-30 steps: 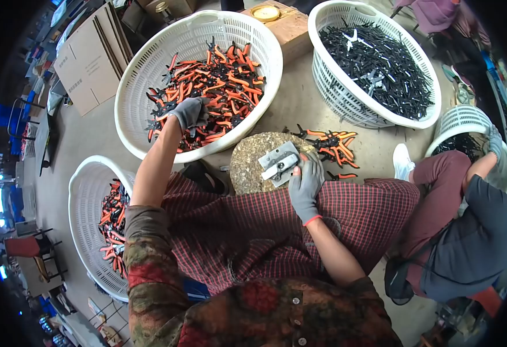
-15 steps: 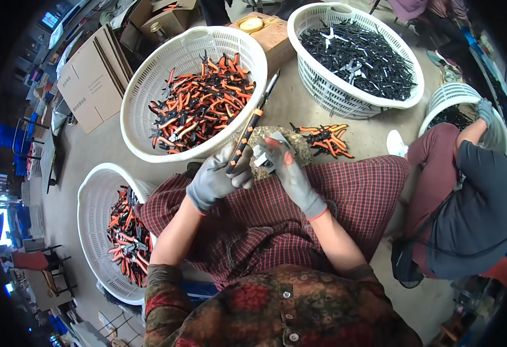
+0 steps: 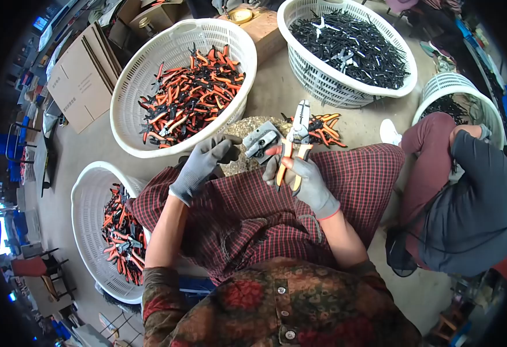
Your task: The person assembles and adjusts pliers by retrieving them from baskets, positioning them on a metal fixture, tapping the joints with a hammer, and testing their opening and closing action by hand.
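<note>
My right hand (image 3: 305,179), in a grey glove, grips wire-stripper pliers (image 3: 297,136) by their orange-and-black handles, with the silver toothed jaws pointing up. Just left of the pliers, a grey metal block fixture (image 3: 262,141) rests on a rough, speckled stone-like stump (image 3: 236,168). My left hand (image 3: 202,165), also gloved, is beside the fixture with its fingers curled together. Whatever those fingers may hold is hidden. A small pile of orange-handled pliers (image 3: 325,130) lies on the floor behind the right hand.
White baskets with orange-handled pliers stand ahead (image 3: 120,110) and at left (image 3: 83,231). Another basket (image 3: 308,75) holds black-handled tools. A co-worker (image 3: 461,196) sits at right by a further basket (image 3: 447,84). Cardboard (image 3: 80,87) leans at back left; another person's hand (image 3: 224,6) shows beyond.
The pliers, earlier upright in my left hand, are now in my right hand with their handles spread. My left hand has drawn away to the left. The metal fixture is now uncovered on the stump.
</note>
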A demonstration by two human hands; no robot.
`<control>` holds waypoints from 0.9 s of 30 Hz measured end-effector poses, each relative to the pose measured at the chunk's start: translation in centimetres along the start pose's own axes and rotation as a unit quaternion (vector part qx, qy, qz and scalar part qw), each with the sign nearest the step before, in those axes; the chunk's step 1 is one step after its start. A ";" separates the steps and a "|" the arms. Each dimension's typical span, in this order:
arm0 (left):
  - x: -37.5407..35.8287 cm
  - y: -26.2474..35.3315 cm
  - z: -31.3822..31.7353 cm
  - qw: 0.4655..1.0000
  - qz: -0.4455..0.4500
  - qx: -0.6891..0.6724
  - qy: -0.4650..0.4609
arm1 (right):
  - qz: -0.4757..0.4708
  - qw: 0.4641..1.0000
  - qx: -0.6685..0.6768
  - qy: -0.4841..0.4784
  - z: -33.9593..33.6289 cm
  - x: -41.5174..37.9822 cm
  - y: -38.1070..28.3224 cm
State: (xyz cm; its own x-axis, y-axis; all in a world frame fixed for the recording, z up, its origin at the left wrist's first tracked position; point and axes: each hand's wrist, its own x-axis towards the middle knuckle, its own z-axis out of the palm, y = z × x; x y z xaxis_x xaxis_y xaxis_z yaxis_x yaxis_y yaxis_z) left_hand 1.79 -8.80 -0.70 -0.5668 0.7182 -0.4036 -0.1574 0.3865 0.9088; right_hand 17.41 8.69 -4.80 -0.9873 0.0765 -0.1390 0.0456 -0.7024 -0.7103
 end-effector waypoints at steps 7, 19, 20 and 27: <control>3.2 -0.6 3.4 0.985 0.112 -0.013 -0.127 | 0.019 0.991 -0.112 0.070 0.9 0.4 3.1; 2.3 -1.1 4.8 0.991 0.131 -0.014 0.000 | 0.052 0.951 -0.278 0.124 1.4 1.3 3.9; 2.4 -1.2 4.9 0.992 0.121 -0.046 -0.003 | 0.044 0.943 -0.302 0.134 1.8 1.3 3.7; 2.0 -0.6 2.2 0.980 0.101 -0.149 -0.089 | 0.023 0.993 -0.115 -0.018 1.7 1.2 1.2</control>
State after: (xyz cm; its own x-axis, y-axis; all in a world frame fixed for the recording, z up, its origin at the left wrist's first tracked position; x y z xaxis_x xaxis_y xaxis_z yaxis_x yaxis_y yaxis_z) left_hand 2.57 -6.33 -2.32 -0.4650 0.8625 -0.1998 -0.3006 0.0585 0.9520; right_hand 16.00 6.72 -4.67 -0.9880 0.0202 -0.1530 0.1199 -0.5239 -0.8433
